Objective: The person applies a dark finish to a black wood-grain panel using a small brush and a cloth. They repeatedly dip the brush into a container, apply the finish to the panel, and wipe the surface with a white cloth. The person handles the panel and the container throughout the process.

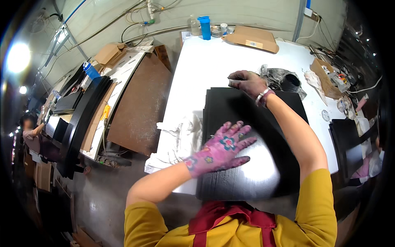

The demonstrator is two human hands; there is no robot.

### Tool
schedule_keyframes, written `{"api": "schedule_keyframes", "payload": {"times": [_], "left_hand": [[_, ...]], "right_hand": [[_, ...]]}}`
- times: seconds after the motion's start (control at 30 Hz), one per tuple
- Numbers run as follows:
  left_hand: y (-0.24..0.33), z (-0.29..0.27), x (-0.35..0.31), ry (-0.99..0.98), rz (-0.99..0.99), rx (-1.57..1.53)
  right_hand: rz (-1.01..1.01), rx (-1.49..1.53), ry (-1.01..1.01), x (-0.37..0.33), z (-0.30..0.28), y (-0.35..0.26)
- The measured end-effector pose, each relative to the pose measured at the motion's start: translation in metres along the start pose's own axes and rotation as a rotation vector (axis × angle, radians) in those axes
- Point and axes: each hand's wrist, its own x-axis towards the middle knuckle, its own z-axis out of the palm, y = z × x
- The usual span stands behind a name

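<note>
A stack of glossy black panels point(263, 160) lies before me on the white table. My left hand point(225, 144), in a pink glove with a flower print, is over the left part of the top panel. Its fingers are spread and it holds nothing; whether it touches the surface I cannot tell. At the panel's far edge is my right hand point(251, 84), darkly stained, with a bracelet at the wrist. Its fingers are bent and closed, and what is in them is hidden. Just right of it, a black container point(290, 83) sits on crumpled dark plastic point(273, 75).
White cloth point(181, 138) lies left of the panels. At the back stand a blue bottle point(204, 28) and a flat cardboard piece point(255, 39). A cardboard box point(325, 78) is at the right. More black panels point(88, 111) and a person point(35, 138) are at the left.
</note>
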Motion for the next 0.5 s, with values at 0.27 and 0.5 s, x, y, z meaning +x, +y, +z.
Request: {"api": "schedule_keyframes", "payload": {"times": [0.27,0.5], "left_hand": [[-0.008,0.008,-0.003,0.179,0.029,-0.085],[-0.01,0.016,-0.004,0.234,0.023,-0.117]], "right_hand": [[0.086,-0.43,-0.181,0.05,0.059,-0.039],[0.072,-0.58,-0.15,0.058,0.045,-0.035]]}}
